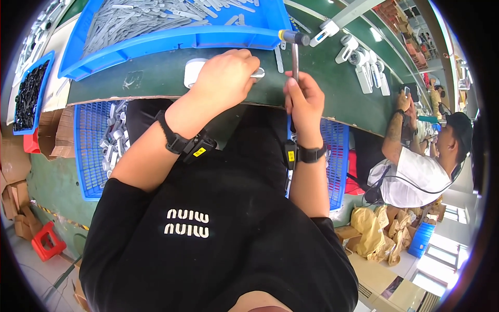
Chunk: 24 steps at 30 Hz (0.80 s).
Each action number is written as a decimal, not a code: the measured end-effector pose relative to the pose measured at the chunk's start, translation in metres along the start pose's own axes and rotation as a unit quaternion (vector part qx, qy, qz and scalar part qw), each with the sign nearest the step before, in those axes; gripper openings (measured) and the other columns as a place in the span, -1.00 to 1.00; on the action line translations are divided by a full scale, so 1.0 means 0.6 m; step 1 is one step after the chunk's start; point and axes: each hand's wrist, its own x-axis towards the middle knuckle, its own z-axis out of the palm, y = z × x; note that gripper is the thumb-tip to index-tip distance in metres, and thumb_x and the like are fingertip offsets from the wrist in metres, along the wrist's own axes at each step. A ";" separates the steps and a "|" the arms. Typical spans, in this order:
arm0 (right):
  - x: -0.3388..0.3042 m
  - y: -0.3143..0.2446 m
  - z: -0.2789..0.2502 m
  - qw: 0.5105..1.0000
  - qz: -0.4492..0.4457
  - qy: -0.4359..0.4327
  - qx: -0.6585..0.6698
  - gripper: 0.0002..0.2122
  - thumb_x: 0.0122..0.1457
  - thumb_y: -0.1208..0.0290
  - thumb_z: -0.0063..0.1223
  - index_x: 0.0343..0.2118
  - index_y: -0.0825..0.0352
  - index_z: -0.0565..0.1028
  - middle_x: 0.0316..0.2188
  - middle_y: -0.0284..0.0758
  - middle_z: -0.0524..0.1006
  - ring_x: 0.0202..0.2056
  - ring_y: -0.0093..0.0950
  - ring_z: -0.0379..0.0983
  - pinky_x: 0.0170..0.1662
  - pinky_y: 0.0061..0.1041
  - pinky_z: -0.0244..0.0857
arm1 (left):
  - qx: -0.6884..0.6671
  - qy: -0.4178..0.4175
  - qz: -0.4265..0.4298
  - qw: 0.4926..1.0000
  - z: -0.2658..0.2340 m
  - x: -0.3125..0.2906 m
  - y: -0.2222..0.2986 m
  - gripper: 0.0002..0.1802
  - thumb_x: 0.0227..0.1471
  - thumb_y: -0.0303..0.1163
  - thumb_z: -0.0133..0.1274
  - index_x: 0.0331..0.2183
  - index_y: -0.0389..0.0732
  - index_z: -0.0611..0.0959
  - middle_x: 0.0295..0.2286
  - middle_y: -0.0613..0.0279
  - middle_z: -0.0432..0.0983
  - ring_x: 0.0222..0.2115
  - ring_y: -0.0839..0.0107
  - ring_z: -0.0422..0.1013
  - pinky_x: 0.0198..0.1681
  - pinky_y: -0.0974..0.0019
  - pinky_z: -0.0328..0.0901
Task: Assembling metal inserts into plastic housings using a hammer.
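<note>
My left hand (228,73) is closed over a white plastic part (194,73) with a wide rounded end, pressed on the green workbench (150,86) near its front edge. The part's narrow light-grey end (258,73) sticks out past the fingers; the middle is hidden under the hand. In my right hand (305,99) a small hammer (296,61) stands upright, fingers wrapped around its metal handle. Its dark head (294,37), with a yellow band, is raised beside the corner of a blue tray (171,44). That tray holds a heap of thin grey strips (140,26).
Several white long-handled pieces (364,65) lie on the bench to the right. A blue tray of small black parts (32,93) sits far left. Blue baskets (88,151) stand under the bench. A co-worker in a white shirt (410,174) works at right. A red stool (48,242) is on the floor.
</note>
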 end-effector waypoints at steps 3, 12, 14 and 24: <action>0.026 0.009 0.010 0.999 0.022 -0.008 0.025 -0.85 0.37 0.50 0.26 -0.05 0.35 0.63 -0.40 -0.50 0.61 -0.57 -0.79 0.33 -0.54 -0.65 0.18 | -0.007 0.006 0.019 1.000 0.006 -0.001 -0.002 -0.86 0.08 -0.49 0.30 -0.31 -0.25 0.65 -0.28 0.09 0.60 -0.17 -0.03 0.57 -0.12 -0.02 0.48; 0.017 0.005 0.002 0.997 0.049 -0.042 0.033 -0.84 0.31 0.52 0.31 -0.08 0.33 0.65 -0.35 -0.54 0.65 -0.55 -0.81 0.31 -0.49 -0.65 0.21 | -0.017 -0.019 0.030 0.999 0.000 0.010 0.008 -0.84 0.05 -0.61 0.23 -0.28 -0.23 0.64 -0.27 0.06 0.55 -0.16 -0.05 0.55 -0.11 -0.03 0.48; 0.019 0.003 -0.001 0.997 0.026 -0.061 -0.029 -0.79 0.28 0.49 0.35 -0.05 0.36 0.66 -0.31 -0.49 0.71 -0.49 -0.79 0.35 -0.41 -0.65 0.27 | -0.018 -0.029 0.048 0.998 0.002 0.018 0.002 -0.84 0.04 -0.60 0.22 -0.27 -0.22 0.66 -0.28 0.06 0.54 -0.16 -0.03 0.56 -0.11 -0.02 0.49; 0.025 0.023 0.014 0.997 -0.030 -0.025 -0.059 -0.61 0.18 0.41 0.45 0.05 0.40 0.65 -0.23 -0.43 0.77 -0.43 -0.74 0.42 -0.33 -0.63 0.34 | -0.060 -0.152 0.071 0.984 -0.007 0.040 -0.015 -0.82 0.16 -0.64 0.16 -0.24 -0.24 0.49 -0.26 0.02 0.42 -0.15 -0.08 0.45 -0.08 0.01 0.37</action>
